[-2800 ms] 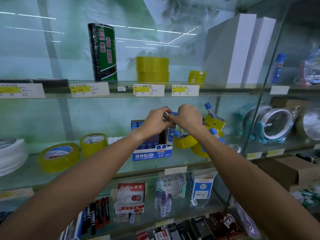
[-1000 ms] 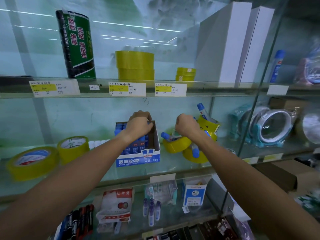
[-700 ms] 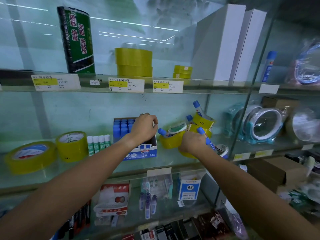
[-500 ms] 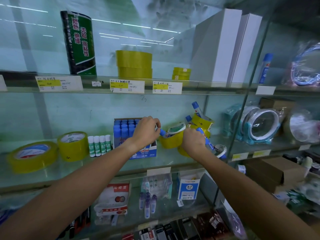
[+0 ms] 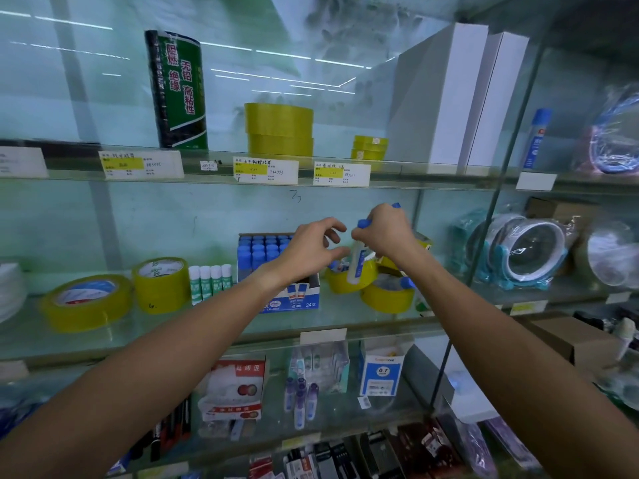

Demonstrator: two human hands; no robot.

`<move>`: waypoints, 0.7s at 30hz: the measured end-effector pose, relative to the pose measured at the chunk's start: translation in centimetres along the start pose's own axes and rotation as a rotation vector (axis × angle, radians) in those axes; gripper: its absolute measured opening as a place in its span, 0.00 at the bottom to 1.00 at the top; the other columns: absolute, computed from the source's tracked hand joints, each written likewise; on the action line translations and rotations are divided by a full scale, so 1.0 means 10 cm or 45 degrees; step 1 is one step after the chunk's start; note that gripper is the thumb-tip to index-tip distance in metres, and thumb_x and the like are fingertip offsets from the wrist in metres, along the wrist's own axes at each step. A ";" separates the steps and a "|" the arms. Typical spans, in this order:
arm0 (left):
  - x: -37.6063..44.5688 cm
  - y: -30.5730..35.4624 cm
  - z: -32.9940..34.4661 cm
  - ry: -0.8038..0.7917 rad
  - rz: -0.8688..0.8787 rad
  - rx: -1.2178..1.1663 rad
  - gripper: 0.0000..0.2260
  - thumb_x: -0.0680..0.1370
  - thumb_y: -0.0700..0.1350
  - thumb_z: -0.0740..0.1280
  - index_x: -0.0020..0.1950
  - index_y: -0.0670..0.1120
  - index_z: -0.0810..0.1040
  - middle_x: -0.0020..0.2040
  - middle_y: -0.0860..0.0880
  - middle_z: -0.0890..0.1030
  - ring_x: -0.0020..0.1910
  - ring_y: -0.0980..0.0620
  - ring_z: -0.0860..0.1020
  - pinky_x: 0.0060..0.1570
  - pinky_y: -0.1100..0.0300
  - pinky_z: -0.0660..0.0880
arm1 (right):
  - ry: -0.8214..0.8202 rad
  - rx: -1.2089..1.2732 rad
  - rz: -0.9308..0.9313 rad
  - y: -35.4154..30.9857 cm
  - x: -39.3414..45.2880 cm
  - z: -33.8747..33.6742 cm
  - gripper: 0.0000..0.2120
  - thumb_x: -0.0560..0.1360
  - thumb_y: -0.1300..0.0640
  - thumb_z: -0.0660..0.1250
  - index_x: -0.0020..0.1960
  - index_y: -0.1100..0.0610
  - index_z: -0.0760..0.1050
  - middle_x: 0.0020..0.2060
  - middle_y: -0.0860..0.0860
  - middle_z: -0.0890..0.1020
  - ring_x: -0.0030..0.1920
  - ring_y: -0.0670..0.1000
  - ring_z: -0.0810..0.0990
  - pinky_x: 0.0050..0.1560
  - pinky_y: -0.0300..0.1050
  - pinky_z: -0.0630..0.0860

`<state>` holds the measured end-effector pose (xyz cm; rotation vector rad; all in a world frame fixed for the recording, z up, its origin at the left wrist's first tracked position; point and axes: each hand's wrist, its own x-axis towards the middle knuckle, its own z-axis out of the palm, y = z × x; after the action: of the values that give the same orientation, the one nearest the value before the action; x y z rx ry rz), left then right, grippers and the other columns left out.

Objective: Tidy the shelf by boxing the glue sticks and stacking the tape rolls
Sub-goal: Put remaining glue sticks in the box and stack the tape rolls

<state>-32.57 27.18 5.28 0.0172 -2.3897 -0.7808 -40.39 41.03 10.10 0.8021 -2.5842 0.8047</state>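
Note:
On the middle glass shelf stands a blue and white glue box (image 5: pixel 294 299) filled with several blue-capped glue sticks (image 5: pixel 257 247). My right hand (image 5: pixel 387 229) grips a blue-capped glue stick (image 5: pixel 358 262) upright above a cluster of yellow tape rolls (image 5: pixel 387 297); another blue cap pokes out above its knuckles. My left hand (image 5: pixel 307 250) hovers over the box's right side, fingers spread and curved toward that stick, holding nothing. More glue sticks lie among the tape rolls. Two larger yellow tape rolls (image 5: pixel 160 283) sit at the left.
Green-capped sticks (image 5: pixel 209 281) stand between the left rolls and the box. The upper shelf carries stacked yellow tape (image 5: pixel 278 129), a black and green pack (image 5: pixel 178 89) and white boxes (image 5: pixel 449 98). Wrapped tape bundles (image 5: pixel 518 250) fill the right bay. Stationery lies on the lower shelf.
My right hand has lifted a glue stick up out of the tape rolls. My left hand has come off the box and opened toward that stick.

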 end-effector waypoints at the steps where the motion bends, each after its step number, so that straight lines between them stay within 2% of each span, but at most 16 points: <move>1: 0.01 0.02 -0.03 -0.023 0.004 -0.030 0.20 0.72 0.50 0.74 0.63 0.50 0.75 0.50 0.51 0.81 0.46 0.53 0.79 0.46 0.60 0.77 | -0.029 0.031 -0.005 -0.04 0.01 0.01 0.11 0.70 0.53 0.70 0.39 0.61 0.74 0.31 0.55 0.78 0.26 0.52 0.76 0.24 0.39 0.72; 4: 0.03 0.06 -0.12 -0.009 0.014 -0.079 0.22 0.71 0.50 0.75 0.63 0.50 0.74 0.48 0.50 0.82 0.43 0.54 0.81 0.44 0.60 0.78 | -0.095 0.127 -0.031 -0.16 0.04 0.06 0.13 0.72 0.51 0.71 0.41 0.62 0.77 0.29 0.54 0.78 0.23 0.49 0.76 0.21 0.37 0.67; 8: 0.03 0.02 -0.25 0.093 0.013 -0.112 0.15 0.70 0.46 0.75 0.55 0.49 0.77 0.41 0.51 0.83 0.38 0.56 0.81 0.39 0.65 0.76 | -0.075 0.250 -0.068 -0.31 0.08 0.16 0.24 0.68 0.43 0.73 0.41 0.66 0.80 0.29 0.57 0.78 0.28 0.53 0.74 0.31 0.46 0.72; 11: 0.01 -0.03 -0.38 0.113 0.023 -0.094 0.13 0.70 0.44 0.75 0.52 0.48 0.78 0.40 0.51 0.82 0.37 0.56 0.81 0.37 0.67 0.75 | -0.072 0.302 -0.073 -0.41 0.08 0.22 0.26 0.69 0.42 0.73 0.40 0.68 0.80 0.27 0.56 0.76 0.28 0.53 0.72 0.32 0.48 0.72; 15: 0.05 -0.13 -0.50 0.077 0.006 -0.074 0.11 0.71 0.42 0.74 0.52 0.46 0.78 0.43 0.49 0.83 0.39 0.56 0.83 0.41 0.63 0.78 | -0.087 0.410 -0.102 -0.50 0.03 0.23 0.23 0.72 0.43 0.71 0.41 0.66 0.80 0.31 0.59 0.82 0.29 0.55 0.77 0.34 0.52 0.79; 18: 0.11 -0.19 -0.55 0.106 -0.013 -0.019 0.11 0.73 0.42 0.72 0.54 0.45 0.77 0.44 0.48 0.83 0.40 0.56 0.83 0.41 0.63 0.78 | -0.113 0.487 -0.127 -0.51 0.02 0.26 0.17 0.75 0.45 0.67 0.43 0.60 0.79 0.35 0.57 0.84 0.31 0.56 0.82 0.29 0.47 0.79; 21: 0.17 -0.26 -0.57 0.138 -0.031 0.013 0.12 0.74 0.42 0.71 0.56 0.46 0.76 0.46 0.47 0.82 0.39 0.55 0.83 0.40 0.64 0.79 | -0.112 0.485 -0.142 -0.49 -0.01 0.32 0.13 0.76 0.45 0.66 0.47 0.56 0.78 0.37 0.55 0.83 0.31 0.54 0.82 0.31 0.48 0.81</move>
<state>-31.15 21.68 8.47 0.0904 -2.2951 -0.7595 -37.80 35.84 9.61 1.0992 -2.4648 1.2736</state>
